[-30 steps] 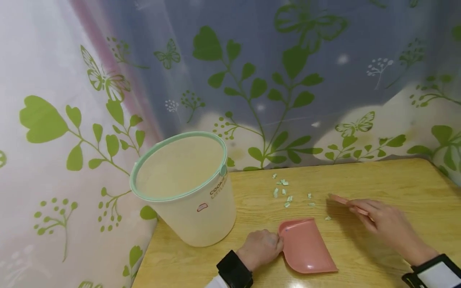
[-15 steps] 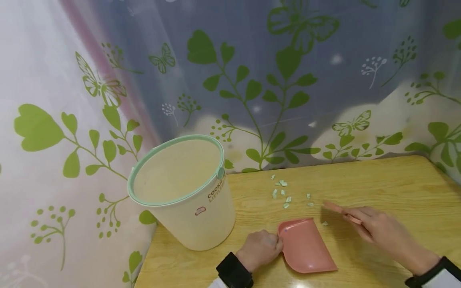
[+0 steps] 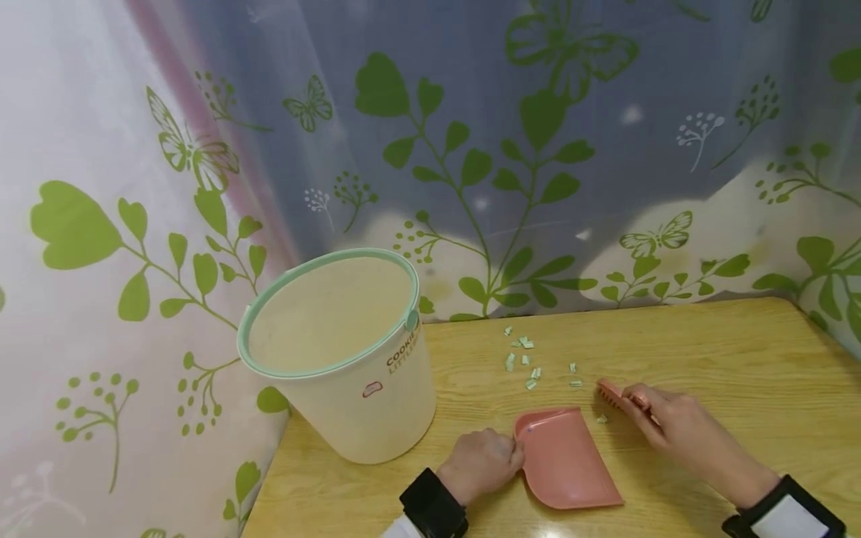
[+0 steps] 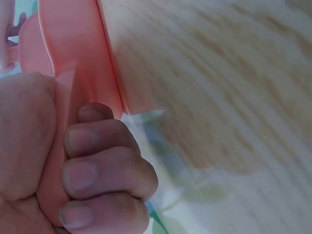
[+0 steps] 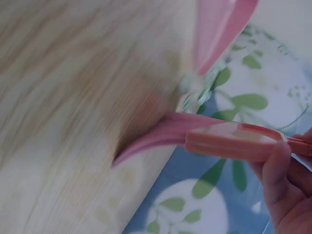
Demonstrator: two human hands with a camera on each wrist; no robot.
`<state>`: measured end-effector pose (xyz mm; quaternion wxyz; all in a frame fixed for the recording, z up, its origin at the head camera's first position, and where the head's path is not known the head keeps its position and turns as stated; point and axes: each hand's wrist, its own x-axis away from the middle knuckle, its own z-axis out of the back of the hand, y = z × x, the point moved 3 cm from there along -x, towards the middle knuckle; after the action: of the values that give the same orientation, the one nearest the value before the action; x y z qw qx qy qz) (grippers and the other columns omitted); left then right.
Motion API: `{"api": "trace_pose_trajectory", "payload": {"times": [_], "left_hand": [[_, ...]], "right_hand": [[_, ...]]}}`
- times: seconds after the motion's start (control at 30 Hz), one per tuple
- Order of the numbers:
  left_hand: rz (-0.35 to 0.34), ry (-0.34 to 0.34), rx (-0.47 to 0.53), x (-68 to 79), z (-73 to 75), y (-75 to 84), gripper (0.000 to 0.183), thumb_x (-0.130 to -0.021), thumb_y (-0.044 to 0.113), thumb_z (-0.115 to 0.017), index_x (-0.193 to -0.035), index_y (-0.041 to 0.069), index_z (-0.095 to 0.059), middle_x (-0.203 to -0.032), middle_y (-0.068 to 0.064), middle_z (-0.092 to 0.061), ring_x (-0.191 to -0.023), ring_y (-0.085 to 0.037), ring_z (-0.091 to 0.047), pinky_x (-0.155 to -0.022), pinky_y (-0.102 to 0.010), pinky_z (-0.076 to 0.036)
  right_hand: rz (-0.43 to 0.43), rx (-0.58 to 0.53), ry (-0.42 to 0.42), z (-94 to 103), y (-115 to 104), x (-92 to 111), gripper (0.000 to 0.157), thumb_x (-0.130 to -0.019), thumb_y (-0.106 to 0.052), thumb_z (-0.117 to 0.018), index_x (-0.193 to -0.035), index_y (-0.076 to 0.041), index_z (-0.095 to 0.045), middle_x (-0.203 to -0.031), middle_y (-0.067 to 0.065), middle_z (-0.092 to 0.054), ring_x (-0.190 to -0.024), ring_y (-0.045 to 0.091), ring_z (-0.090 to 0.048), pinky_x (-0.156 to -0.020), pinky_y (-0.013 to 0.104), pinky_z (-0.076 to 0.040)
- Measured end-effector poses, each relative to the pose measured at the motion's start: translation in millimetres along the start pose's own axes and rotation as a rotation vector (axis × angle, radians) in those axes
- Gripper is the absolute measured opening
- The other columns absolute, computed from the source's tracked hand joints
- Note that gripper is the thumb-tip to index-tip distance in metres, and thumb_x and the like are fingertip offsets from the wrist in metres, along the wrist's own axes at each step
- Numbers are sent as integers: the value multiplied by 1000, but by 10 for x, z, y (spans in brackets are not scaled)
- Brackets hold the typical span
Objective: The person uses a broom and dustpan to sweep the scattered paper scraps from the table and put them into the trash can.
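My left hand grips the handle of a pink dustpan lying on the wooden table, its wide mouth facing right. In the left wrist view, the fingers curl round that handle. To the right, my right hand holds a small pink brush, thumb and fingers on its handle. The right wrist view shows the brush's bristles bent against the tabletop. One pale green scrap lies between brush and dustpan. Several more scraps are scattered behind the dustpan.
A tall cream bucket with a mint green rim stands at the left of the table, its top open. A curtain with green leaves and butterflies hangs right behind the table's back edge.
My right hand has brought the brush left and a little nearer the dustpan, tilting it so its bristles show. The nearest scrap has shifted slightly toward me. My left hand still holds the dustpan.
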<state>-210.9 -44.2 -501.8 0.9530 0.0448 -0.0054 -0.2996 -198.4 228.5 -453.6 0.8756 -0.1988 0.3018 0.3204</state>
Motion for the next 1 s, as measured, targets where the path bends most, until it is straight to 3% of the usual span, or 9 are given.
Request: {"api": "trace_pose_trajectory", "payload": {"times": [0.1, 0.27, 0.47, 0.6, 0.7, 0.83, 0.87, 1.0], "left_hand": [[4, -5, 4, -5, 6, 4, 49, -99, 34, -40, -53, 19, -44, -52, 7, -46, -46, -5, -47, -42, -29, -43], [-2, -2, 6, -18, 44, 11, 48, -99, 33, -40, -54, 19, -43, -52, 7, -46, -47, -6, -48, -42, -30, -43], [1, -2, -26, -62, 100, 13, 47, -99, 34, -40, -54, 19, -44, -53, 5, -47, -48, -8, -50, -42, -32, -44], [8, 7, -38, -87, 99, -10, 47, -99, 35, -40, -55, 20, -45, -55, 5, -50, -50, -9, -52, -42, -33, -44], [21, 10, -27, -74, 89, -26, 47, -99, 35, -40, -55, 19, -46, -55, 4, -49, -50, -9, -52, -43, -33, -45], [31, -15, -7, -30, 46, -32, 47, -99, 34, -39, -55, 18, -45, -53, 5, -44, -47, -8, -46, -43, -31, -43], [29, -22, -5, -22, 31, -31, 47, -99, 33, -40, -55, 18, -45, -52, 5, -44, -46, -8, -45, -43, -31, -42], [17, -40, 4, -7, -1, -12, 47, -100, 34, -39, -55, 18, -44, -51, 5, -43, -45, -7, -43, -42, -29, -41]], "right_hand": [[7, -79, 27, -23, -124, -45, 23, -75, 2, -69, -90, -12, -60, -75, -9, -57, -58, -4, -45, -45, 17, -38], [4, -164, 66, -25, -350, -131, 23, -78, 4, -67, -93, -13, -64, -77, -10, -62, -65, -3, -55, -47, 15, -42], [-91, -226, 65, 69, -523, -241, 22, -83, 3, -63, -94, -15, -62, -77, -12, -60, -59, -5, -53, -45, 14, -42], [-170, -186, 68, 214, -389, -341, 18, -87, 0, -63, -99, -13, -62, -74, -11, -57, -47, -5, -40, -39, 17, -37], [-136, -87, 74, 248, -150, -392, 24, -82, 0, -69, -103, -11, -66, -81, -5, -64, -49, -3, -41, -42, 21, -36], [-49, -55, 30, 134, 118, -320, 36, -73, 1, -74, -106, -13, -70, -94, 1, -69, -65, 3, -55, -50, 27, -44], [-22, -73, 0, 85, 154, -284, 40, -74, 2, -74, -110, -15, -69, -101, 1, -69, -75, 6, -59, -56, 28, -48], [36, -122, -52, -61, 216, -96, 50, -69, 9, -74, -112, -16, -68, -105, -4, -67, -91, 13, -62, -67, 24, -50]]}}
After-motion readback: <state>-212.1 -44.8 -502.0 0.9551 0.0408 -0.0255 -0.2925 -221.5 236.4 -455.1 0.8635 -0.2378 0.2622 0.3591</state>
